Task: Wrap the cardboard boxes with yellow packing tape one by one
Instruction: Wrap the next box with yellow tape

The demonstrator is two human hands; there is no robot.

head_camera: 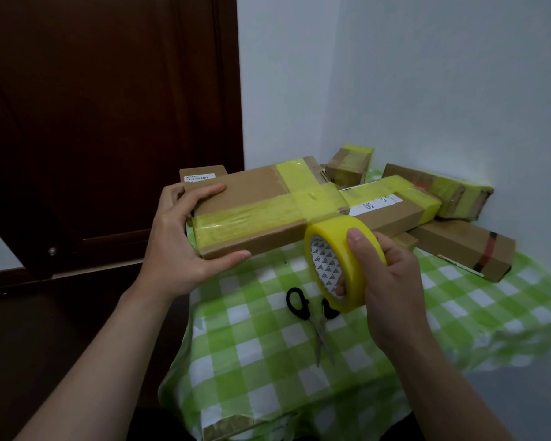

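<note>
Head view. Left hand (pixel 178 246) clamped on the near-left end of a long, flat cardboard box (pixel 252 198), digits spread from the matte brown top face to the lower near edge. Box tilted above the table's edge, crossed on top by two glossy, slightly wrinkled bands of yellow tape. Right hand (pixel 392 275) wrapped round a thick roll of yellow packing tape (pixel 341 259): thumb pressed on the smooth outer curve, a fingertip hooked inside the printed core. Roll up against the box's near-right corner. Below, on a green-and-white checked tablecloth (pixel 268 361), black-handled scissors (pixel 315 319), steel blades closed. Behind, piled in the corner: a slim labelled box (pixel 392 214), a small squat box (pixel 349 165) and a creased box (pixel 452 192) by the wall, each partly banded in yellow.
</note>
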